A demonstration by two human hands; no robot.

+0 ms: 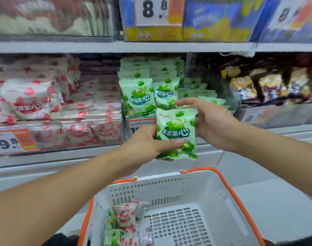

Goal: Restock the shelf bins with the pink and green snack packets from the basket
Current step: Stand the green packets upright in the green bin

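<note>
I hold a green snack packet (176, 132) upright in front of the middle shelf. My left hand (148, 141) grips its lower left side, thumb across the front. My right hand (210, 121) pinches its upper right edge, fingers reaching over the top. Behind it stands the bin of green packets (139, 96), some upright, some stacked flat. To the left lies the bin of pink packets (32, 102). Below, the white basket with orange handles (222, 201) holds several pink and green packets (125, 222) in its near left corner.
Dark brown snack bags (268, 84) fill the bin to the right. Blue and yellow boxes (213, 20) stand on the upper shelf. Price tags (11, 141) hang on the shelf front. Most of the basket floor is bare.
</note>
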